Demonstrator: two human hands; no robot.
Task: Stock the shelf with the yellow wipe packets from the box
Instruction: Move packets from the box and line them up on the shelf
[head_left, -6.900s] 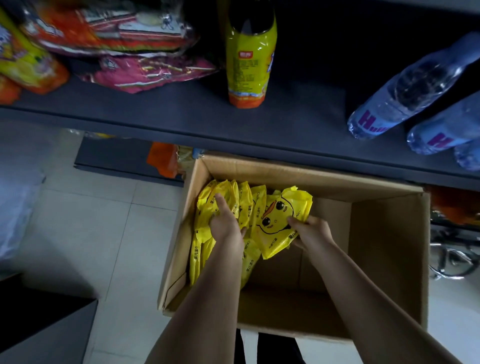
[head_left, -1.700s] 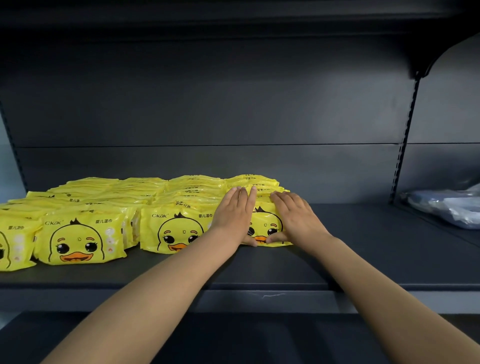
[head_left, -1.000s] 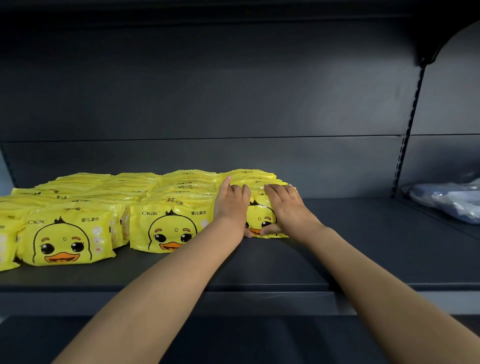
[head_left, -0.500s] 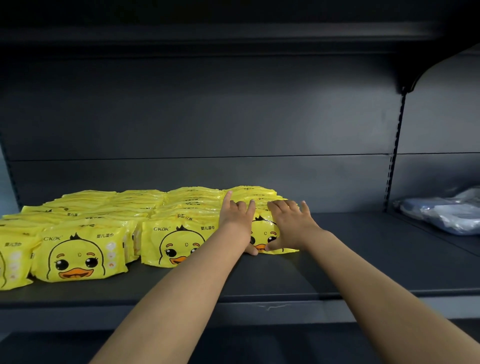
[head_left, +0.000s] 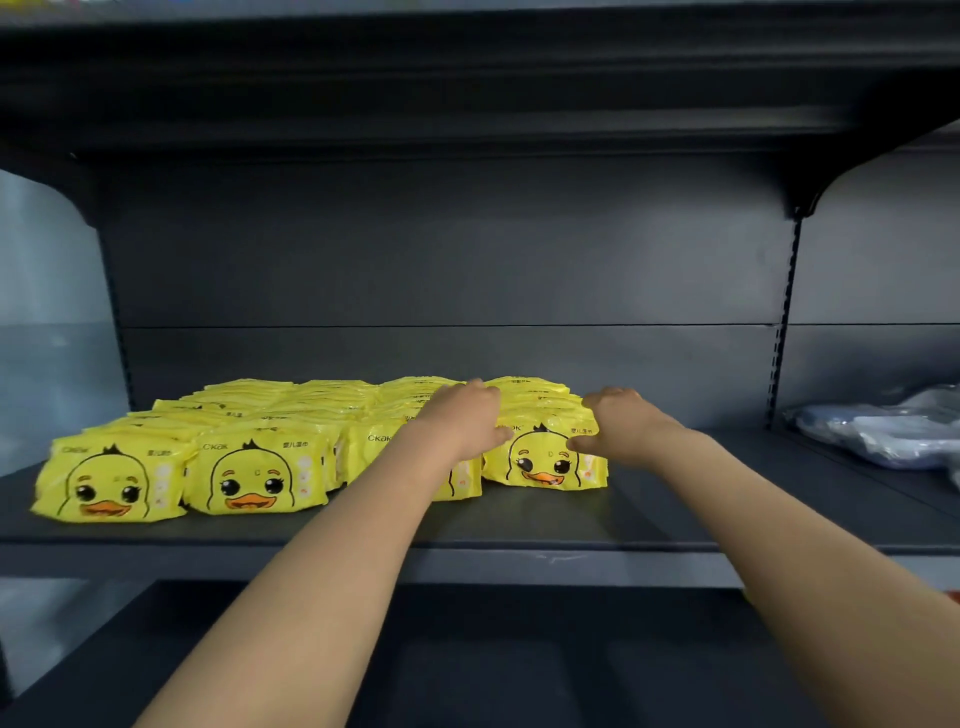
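Several rows of yellow wipe packets (head_left: 254, 473) with a duck face stand upright on the dark grey shelf (head_left: 685, 499). Both hands bracket the rightmost row (head_left: 545, 462). My left hand (head_left: 462, 421) lies on its left side with fingers bent down over the packets and the thumb on the front packet. My right hand (head_left: 618, 423) curls over the row's right edge, its thumb touching the front face. The fingertips are hidden behind the knuckles. The box is out of view.
Bare shelf stretches to the right of the packets. Pale blue plastic-wrapped packs (head_left: 883, 431) lie on the neighbouring shelf bay at far right. Another shelf board (head_left: 467, 88) hangs overhead, and a lower board (head_left: 519, 654) juts out beneath my forearms.
My hands lay side by side on top of the rightmost row; they have now spread apart to its left and right sides, fingers bent. The view has drawn back a little.
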